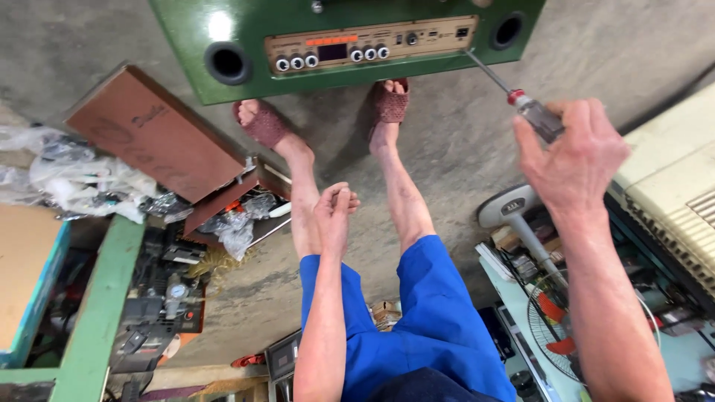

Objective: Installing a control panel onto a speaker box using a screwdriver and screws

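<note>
The right hand [573, 152] grips 1 clear-handled steel screwdriver [514, 93] at the green wooden speaker cabinet [223, 22]; the left hand [334, 212] hangs loosely curled, holding nothing.

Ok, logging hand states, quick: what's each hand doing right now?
Left hand: holds nothing, fingers loosely curled, resting by the knee.
Right hand: closed on a screwdriver, tip at the green speaker box.

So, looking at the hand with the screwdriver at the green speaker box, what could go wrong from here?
1. The right hand holds the screwdriver at a slant, its tip at the corner of the beige control panel; it might slip and scratch the panel or the green speaker box.
2. The left hand rests on the knee, so nothing steadies the box; it may shift.
3. The feet in open sandals lie right below; a dropped tool could hit them.
</note>
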